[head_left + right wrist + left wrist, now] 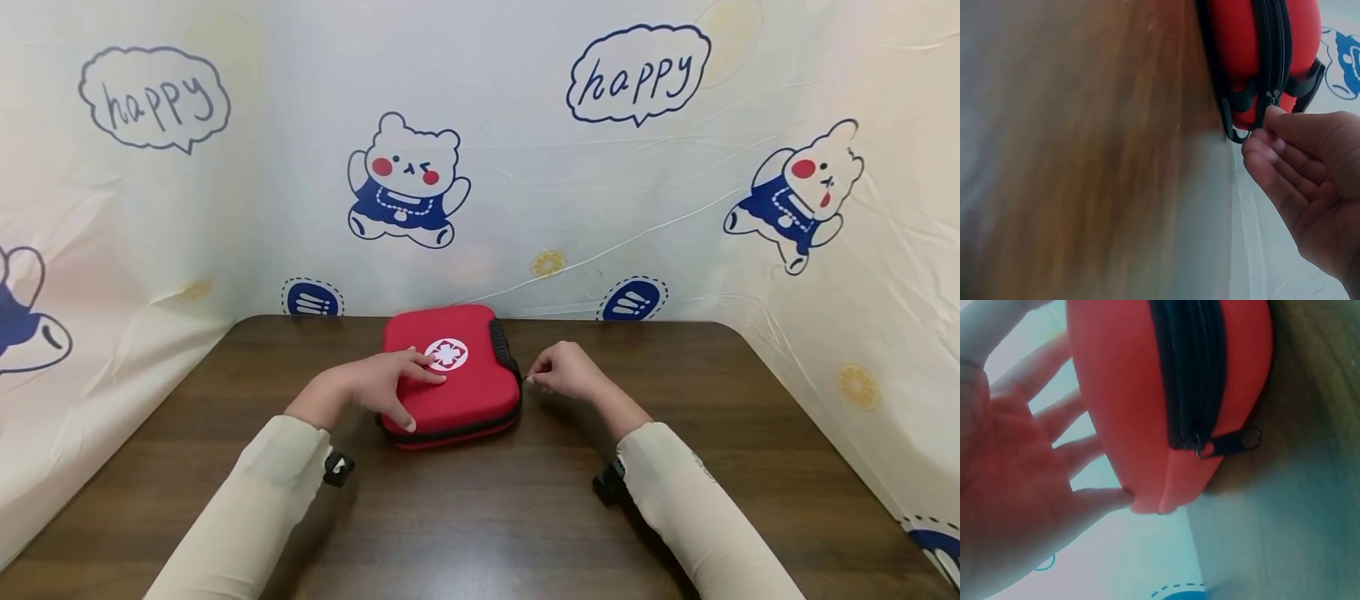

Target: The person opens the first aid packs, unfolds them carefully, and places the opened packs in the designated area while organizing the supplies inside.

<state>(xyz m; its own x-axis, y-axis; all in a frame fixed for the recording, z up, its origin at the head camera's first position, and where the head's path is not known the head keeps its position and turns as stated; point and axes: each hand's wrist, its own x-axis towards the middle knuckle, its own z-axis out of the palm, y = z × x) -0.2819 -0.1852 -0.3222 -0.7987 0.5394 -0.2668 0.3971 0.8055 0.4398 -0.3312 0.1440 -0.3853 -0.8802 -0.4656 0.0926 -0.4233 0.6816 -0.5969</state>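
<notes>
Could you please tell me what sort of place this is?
Probably a small indoor workspace, though I cannot be certain: a brown wood-grain table has a cartoon-printed sheet behind it and along both sides, like a backdrop.

Soft glare on the near tabletop (465,550)

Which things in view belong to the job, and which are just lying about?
Job, by the look of it:
- red case, on the table
- black zip and the zip pull the right grip pinches
- left grip, resting on the case

Just around:
- printed curtain behind
- the table, as work surface only
</notes>
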